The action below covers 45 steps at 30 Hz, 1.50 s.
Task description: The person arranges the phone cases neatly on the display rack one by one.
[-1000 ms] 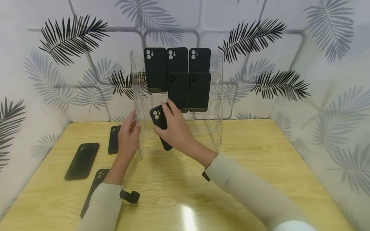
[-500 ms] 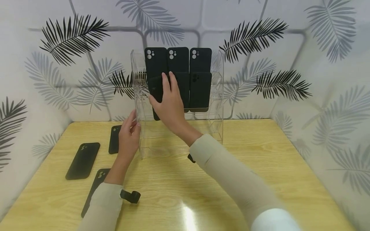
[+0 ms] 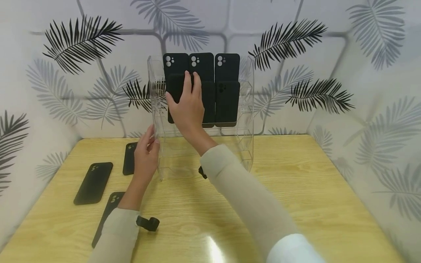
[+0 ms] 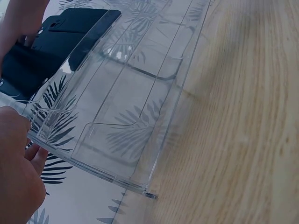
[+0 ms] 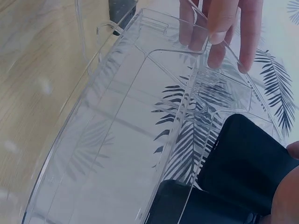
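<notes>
A clear acrylic tiered display rack (image 4: 117,107) stands against the wall. My left hand (image 3: 146,155) pinches the edge of its left side panel, thumb on one face and fingers on the other. My right hand (image 3: 187,109) grips a black phone case (image 3: 174,87) by its sides at the left of the rack's second tier. That case overlaps the upper-left case (image 3: 177,64) behind it; its lower end is near the tier's front lip. The right wrist view shows the held case (image 5: 247,163) upright, with part of my thumb at its edge.
More black cases stand at the top middle (image 3: 201,65) and top right (image 3: 227,67), and two in the second tier, one partly behind my right hand. Loose cases lie on the wooden table (image 3: 296,175) at left: one in front (image 3: 93,183), one (image 3: 129,159) beside my left hand, one (image 3: 105,223) under my left sleeve.
My right hand has raised the phone case from low in front of the rack up to the second tier's left place, turning it upright. My left hand has stayed on the panel.
</notes>
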Tool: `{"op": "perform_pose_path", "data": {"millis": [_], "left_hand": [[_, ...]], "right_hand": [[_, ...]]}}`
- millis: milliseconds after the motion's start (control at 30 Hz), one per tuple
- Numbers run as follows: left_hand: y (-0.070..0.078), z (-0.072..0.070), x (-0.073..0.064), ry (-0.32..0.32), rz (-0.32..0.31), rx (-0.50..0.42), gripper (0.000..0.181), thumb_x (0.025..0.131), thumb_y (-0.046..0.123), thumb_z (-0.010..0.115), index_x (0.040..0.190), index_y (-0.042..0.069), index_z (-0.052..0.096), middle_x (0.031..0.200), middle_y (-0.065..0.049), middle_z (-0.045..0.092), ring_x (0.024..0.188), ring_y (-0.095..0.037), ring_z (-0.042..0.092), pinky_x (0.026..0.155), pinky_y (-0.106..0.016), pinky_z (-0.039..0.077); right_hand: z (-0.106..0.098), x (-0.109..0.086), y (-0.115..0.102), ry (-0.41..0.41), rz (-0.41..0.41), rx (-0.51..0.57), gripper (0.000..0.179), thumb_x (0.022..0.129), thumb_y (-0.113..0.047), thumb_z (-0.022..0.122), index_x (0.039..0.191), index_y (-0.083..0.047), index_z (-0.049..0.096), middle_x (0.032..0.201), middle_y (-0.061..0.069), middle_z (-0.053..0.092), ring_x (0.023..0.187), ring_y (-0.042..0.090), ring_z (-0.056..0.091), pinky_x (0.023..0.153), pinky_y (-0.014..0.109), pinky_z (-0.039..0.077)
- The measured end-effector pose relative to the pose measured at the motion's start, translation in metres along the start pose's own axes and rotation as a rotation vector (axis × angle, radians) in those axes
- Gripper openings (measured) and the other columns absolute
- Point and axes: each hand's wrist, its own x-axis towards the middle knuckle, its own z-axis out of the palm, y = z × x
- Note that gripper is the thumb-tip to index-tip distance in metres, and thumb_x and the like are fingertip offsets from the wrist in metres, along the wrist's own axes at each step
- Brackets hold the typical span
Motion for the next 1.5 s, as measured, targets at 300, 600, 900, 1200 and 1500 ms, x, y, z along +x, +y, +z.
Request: {"op": "perform_pose_path", "data": {"millis": [300,600,900,1200,1500], "left_hand": [[-0.028,0.002,0.008,0.019,0.023,-0.005,0.053,0.104,0.006,0.048,0.156,0.012,0.039,0.153,-0.014,0.046,0.135,-0.034,0.052,0.112,-0.044,0.045],[-0.043,0.004,0.011,0.012,0.053,-0.012,0.053,0.105,0.012,0.049,0.157,0.019,0.039,0.151,-0.009,0.048,0.134,-0.029,0.053,0.111,-0.04,0.047],[-0.042,0.004,0.01,0.008,0.045,-0.004,0.054,0.105,0.015,0.049,0.157,0.023,0.038,0.151,-0.01,0.048,0.134,-0.027,0.053,0.112,-0.041,0.046],[-0.042,0.003,0.01,0.011,0.048,-0.012,0.053,0.105,0.013,0.048,0.157,0.021,0.038,0.151,-0.011,0.048,0.134,-0.028,0.053,0.112,-0.041,0.046],[-0.042,0.003,0.011,0.011,0.046,-0.009,0.054,0.105,0.013,0.048,0.157,0.022,0.038,0.151,-0.012,0.047,0.134,-0.031,0.053,0.113,-0.043,0.044]], "right_hand": [[0.016,0.0,-0.008,0.031,0.014,-0.065,0.078,0.099,-0.046,0.061,0.16,-0.014,0.025,0.165,0.009,0.021,0.148,0.017,0.035,0.059,0.026,0.052],[0.025,-0.007,-0.006,0.02,0.027,-0.088,0.078,0.099,-0.041,0.063,0.16,-0.01,0.025,0.166,0.012,0.02,0.154,0.021,0.025,0.078,0.029,0.059],[0.032,-0.013,0.0,-0.019,-0.009,-0.171,0.081,0.101,-0.042,0.059,0.162,-0.007,0.018,0.171,0.01,0.008,0.158,0.02,0.003,0.104,0.024,0.051],[0.036,-0.013,0.001,-0.046,-0.027,-0.308,0.082,0.101,-0.047,0.056,0.162,-0.008,0.017,0.17,0.01,0.009,0.158,0.024,0.001,0.129,0.034,0.002],[0.027,-0.013,0.001,0.032,-0.106,-0.428,0.075,0.099,-0.056,0.054,0.158,-0.013,0.033,0.165,0.015,0.024,0.156,0.032,0.016,0.129,0.048,0.007]]}}
